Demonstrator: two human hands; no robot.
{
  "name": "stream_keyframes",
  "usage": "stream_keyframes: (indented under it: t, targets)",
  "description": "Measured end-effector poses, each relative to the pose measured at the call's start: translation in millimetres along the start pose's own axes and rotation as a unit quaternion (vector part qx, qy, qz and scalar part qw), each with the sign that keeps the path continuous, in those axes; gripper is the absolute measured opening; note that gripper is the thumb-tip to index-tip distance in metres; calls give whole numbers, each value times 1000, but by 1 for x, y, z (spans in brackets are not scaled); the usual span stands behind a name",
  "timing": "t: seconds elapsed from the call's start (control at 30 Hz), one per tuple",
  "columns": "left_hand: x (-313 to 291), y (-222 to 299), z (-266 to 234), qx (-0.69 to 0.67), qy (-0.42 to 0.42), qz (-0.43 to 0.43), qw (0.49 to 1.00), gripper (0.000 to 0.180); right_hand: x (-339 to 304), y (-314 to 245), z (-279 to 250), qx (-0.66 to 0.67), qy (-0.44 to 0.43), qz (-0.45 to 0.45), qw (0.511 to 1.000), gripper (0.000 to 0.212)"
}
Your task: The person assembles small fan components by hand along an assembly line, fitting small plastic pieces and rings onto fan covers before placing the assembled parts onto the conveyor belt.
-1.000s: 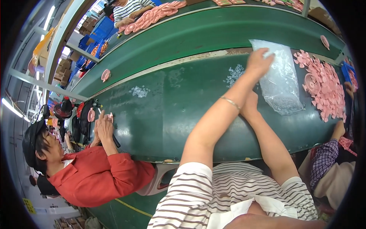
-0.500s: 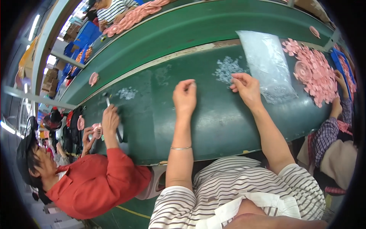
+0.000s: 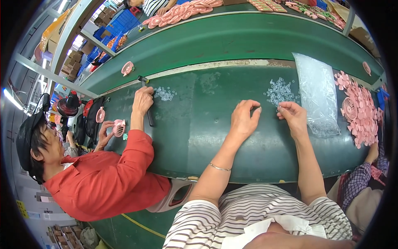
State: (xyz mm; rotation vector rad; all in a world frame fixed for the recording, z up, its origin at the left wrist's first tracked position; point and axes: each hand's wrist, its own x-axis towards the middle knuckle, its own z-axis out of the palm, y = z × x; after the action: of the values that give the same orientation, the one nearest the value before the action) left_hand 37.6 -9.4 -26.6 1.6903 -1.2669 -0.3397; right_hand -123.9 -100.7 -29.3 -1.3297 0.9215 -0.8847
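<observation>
A heap of small clear plastic rings (image 3: 280, 91) lies on the green table in front of my hands. My right hand (image 3: 294, 119) is at the near edge of this heap, thumb and fingertips pinched together; anything between them is too small to make out. To its left, my left hand (image 3: 244, 120) hovers over the green surface with thumb and forefinger apart and nothing visible between them. Just right of the heap lies a clear plastic bag (image 3: 318, 95) with more small rings near its lower end.
Pink fan-blade parts (image 3: 360, 110) are piled at the right, with a round pink grille (image 3: 349, 108) among them. At left, a co-worker in red (image 3: 107, 174) holds a pink fan part (image 3: 119, 128) and a hammer (image 3: 150, 118), beside another ring heap (image 3: 165, 93). A green conveyor (image 3: 232, 41) runs behind.
My left hand has come across to the right, closer to my right hand, and its thumb and forefinger have parted. My right hand stays by the rings. The whole view has shifted.
</observation>
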Motion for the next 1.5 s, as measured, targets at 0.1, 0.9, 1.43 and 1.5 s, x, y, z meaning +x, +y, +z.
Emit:
stream_keyframes:
  t: [0.1,0.9,1.43,1.5]
  targets:
    - [-1,2,2,10,-2,17,1000,16,-2,-6,2,26,-24,10,999,13]
    - [-5,10,6,41,-49,58,996,18,-9,3,11,-36,-34,1,999,9]
    - [-6,10,6,89,-87,76,989,19,-12,21,13,-169,-25,-128,977,11]
    - [-4,14,14,84,-88,82,989,18,-10,21,7,-102,-24,-124,987,10]
